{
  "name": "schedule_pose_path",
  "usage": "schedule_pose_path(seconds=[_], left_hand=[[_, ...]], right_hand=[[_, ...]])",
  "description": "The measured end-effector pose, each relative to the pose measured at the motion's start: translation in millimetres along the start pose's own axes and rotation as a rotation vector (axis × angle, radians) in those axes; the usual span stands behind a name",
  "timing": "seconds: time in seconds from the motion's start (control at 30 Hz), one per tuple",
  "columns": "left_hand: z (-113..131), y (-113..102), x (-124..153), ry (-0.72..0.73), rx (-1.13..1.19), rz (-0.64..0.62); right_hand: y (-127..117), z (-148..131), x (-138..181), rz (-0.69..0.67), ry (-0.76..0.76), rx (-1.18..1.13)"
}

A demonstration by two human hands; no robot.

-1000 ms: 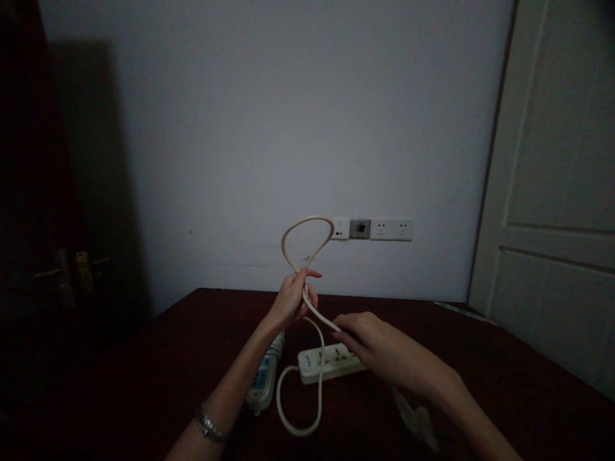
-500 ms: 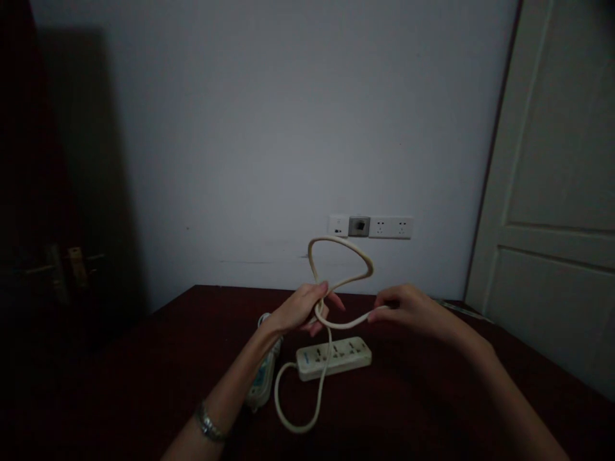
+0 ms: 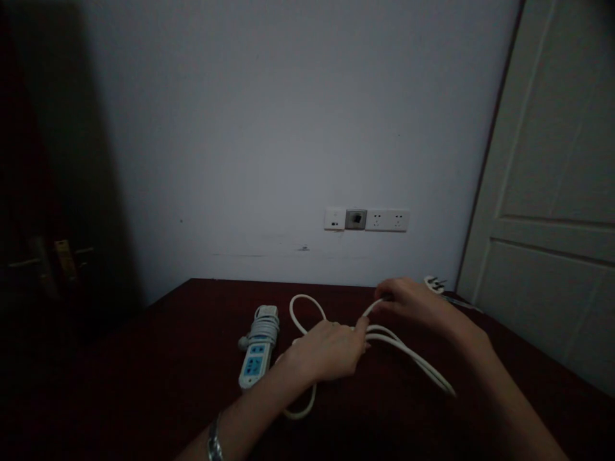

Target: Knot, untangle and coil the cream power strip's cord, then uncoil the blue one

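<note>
White cable (image 3: 417,362), soft and looped, lies gathered low over the dark red-brown surface (image 3: 158,358), near its middle. My left grip (image 3: 331,352) is closed around the place where the strands come together, fingers curled over them and knuckles up, so the bunch is pressed inside my palm. From there, one loop curves out to the left and back toward the wall, another sags below my wrist toward me, and several strands run side by side to the right, ending in a narrow bend that rests on the surface.

My right grip (image 3: 413,301) is farther back and to the right, pinching one strand of the same cable between thumb and fingertips, just above the surface. Beyond it, near the far right corner, the cable's plug (image 3: 435,283) lies with its pins showing; I cannot tell how the cord reaches it.

A bracelet (image 3: 214,440) sits on my left wrist. Left of my left grip, well clear of the loops, lies a blue-faced power strip (image 3: 254,363) with its own cord wound in a tight bundle at its far end. On the pale wall behind, a row of sockets (image 3: 368,219) is mounted above the surface. A light panelled door (image 3: 552,192) stands at the right, and the left side is in deep shadow.
</note>
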State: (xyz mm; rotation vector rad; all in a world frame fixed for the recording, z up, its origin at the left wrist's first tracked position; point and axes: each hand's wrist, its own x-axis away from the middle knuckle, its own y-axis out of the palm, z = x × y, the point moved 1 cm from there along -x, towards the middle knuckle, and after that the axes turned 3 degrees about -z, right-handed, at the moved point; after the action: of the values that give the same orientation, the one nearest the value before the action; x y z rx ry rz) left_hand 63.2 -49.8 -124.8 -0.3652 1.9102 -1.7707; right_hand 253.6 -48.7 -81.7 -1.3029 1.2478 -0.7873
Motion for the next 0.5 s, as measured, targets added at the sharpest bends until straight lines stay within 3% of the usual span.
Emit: schedule_pose_path(seconds=[0.23,0.5], left_hand=[[-17.8,4.9,-7.1,-0.176,0.029,0.068],[-19.2,15.7,-8.4,-0.203,0.006,0.031]], right_hand=[[-14.4,-42.7,16.7,0.281,0.077,0.433],[6.7,-71.6,6.9,0.349,-0.106,0.509]])
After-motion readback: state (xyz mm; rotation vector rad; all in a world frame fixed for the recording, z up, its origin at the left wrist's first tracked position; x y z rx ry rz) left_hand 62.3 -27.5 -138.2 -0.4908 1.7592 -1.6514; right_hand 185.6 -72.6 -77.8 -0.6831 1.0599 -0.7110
